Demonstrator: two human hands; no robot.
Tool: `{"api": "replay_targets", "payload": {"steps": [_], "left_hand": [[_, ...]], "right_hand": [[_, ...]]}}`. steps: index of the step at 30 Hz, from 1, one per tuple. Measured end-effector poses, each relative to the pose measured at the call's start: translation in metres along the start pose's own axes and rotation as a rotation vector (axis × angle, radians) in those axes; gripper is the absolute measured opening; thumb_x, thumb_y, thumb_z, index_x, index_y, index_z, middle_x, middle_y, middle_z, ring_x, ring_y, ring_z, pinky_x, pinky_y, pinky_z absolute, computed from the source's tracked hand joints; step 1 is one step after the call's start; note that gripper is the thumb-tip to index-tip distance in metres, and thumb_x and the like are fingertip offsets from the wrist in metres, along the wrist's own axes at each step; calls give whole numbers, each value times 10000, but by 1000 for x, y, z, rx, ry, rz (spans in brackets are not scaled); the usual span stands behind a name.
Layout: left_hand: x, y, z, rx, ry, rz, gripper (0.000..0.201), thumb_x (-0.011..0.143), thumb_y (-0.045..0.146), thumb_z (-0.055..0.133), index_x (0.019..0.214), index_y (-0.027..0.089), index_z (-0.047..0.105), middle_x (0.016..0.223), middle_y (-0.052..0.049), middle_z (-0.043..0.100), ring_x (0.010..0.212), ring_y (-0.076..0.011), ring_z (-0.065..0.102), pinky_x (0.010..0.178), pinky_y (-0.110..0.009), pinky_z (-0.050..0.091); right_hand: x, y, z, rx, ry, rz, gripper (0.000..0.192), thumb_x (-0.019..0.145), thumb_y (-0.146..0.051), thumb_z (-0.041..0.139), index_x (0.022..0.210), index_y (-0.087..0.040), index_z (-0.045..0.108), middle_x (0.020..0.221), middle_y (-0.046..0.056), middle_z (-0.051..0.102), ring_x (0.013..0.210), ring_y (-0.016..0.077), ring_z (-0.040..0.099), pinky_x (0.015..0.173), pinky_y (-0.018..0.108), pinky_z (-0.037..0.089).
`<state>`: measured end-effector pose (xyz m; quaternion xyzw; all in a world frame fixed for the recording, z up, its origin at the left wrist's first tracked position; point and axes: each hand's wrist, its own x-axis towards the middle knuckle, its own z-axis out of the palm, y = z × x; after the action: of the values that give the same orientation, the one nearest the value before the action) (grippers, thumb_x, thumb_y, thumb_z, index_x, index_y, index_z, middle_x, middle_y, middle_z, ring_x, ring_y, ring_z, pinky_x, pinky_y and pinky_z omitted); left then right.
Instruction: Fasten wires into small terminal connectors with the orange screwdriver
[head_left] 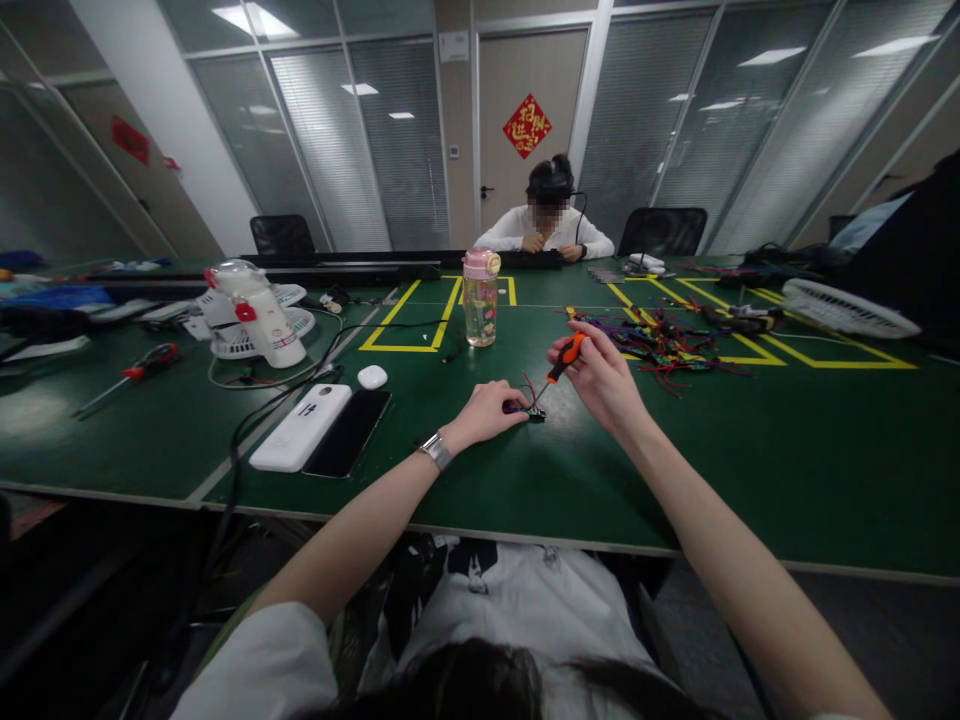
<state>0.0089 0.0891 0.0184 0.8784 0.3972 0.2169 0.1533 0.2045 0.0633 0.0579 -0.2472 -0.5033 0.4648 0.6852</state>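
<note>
My right hand [598, 372] is closed around the orange and black handle of a screwdriver [566, 357]. Its thin shaft slants down to the left, and the tip meets a small green circuit board [535, 411] with wires. My left hand [491, 412] rests on the green table [600, 500] and pinches the board and its wires from the left side. A thin red wire sticks up near the tip. Whether the tip sits in a screw is too small to tell.
A pink-lidded bottle [480, 300] stands beyond my hands, and a pile of wired boards [660, 335] lies to the right. Left are a black phone [349, 435], a white power bank [301, 428], cables and another screwdriver [131, 377]. A person [551, 225] sits opposite.
</note>
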Motion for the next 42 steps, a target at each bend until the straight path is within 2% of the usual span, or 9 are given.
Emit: {"api": "replay_targets", "payload": {"steps": [5, 8, 11, 18, 22, 26, 35, 42], "left_hand": [[0, 0, -1, 10, -10, -5, 163, 906, 340, 712, 1016, 227, 755, 960, -29, 653, 916, -189, 617, 873, -309, 450], [0, 1, -2, 15, -10, -5, 160, 908, 340, 709, 1015, 229, 753, 959, -29, 655, 917, -190, 616, 873, -312, 453], [0, 2, -2, 8, -16, -3, 163, 910, 336, 706, 1016, 221, 753, 964, -31, 654, 913, -189, 614, 865, -309, 453], [0, 2, -2, 15, -15, -12, 166, 908, 334, 710, 1020, 221, 757, 948, -28, 645, 894, -186, 612, 850, -307, 452], [-1, 2, -2, 4, -9, -9, 165, 909, 336, 708, 1015, 219, 756, 948, -29, 646, 899, -185, 613, 850, -303, 450], [-1, 3, -3, -1, -12, -8, 162, 906, 333, 712, 1012, 217, 754, 954, -30, 651, 908, -188, 615, 859, -306, 447], [0, 1, -1, 4, -10, 2, 168, 916, 349, 696, 1017, 228, 755, 965, -29, 657, 930, -195, 614, 874, -315, 440], [-1, 3, -3, 8, -21, -4, 167, 915, 339, 699, 1019, 220, 754, 961, -31, 656, 925, -194, 614, 868, -312, 440]], "right_hand": [[-1, 1, 1, -25, 23, -28, 265, 810, -487, 757, 1007, -317, 703, 930, 0, 733, 922, 181, 695, 928, 387, 563], [0, 2, -3, -84, 29, -36, 232, 809, -475, 762, 973, -325, 696, 901, -15, 711, 858, 168, 679, 894, 380, 575], [0, 2, -5, -86, -3, -26, 252, 803, -490, 769, 993, -338, 702, 866, -21, 707, 838, 169, 682, 892, 387, 578], [-1, 0, 2, 6, -13, 5, 311, 807, -510, 764, 1058, -334, 712, 919, -9, 744, 886, 172, 712, 924, 389, 564], [-1, 2, -1, -38, 9, -25, 260, 823, -503, 748, 999, -322, 687, 925, -6, 729, 898, 177, 693, 902, 388, 566], [1, 2, -6, -90, 30, -48, 262, 769, -478, 803, 937, -316, 683, 853, -27, 678, 809, 159, 653, 843, 351, 571], [0, 1, -4, -78, 8, -45, 234, 849, -485, 710, 1019, -330, 667, 929, -5, 717, 886, 179, 675, 893, 392, 558], [1, -1, -3, -49, 39, -16, 258, 757, -484, 804, 915, -312, 696, 891, -18, 681, 815, 157, 637, 811, 333, 568]]}}
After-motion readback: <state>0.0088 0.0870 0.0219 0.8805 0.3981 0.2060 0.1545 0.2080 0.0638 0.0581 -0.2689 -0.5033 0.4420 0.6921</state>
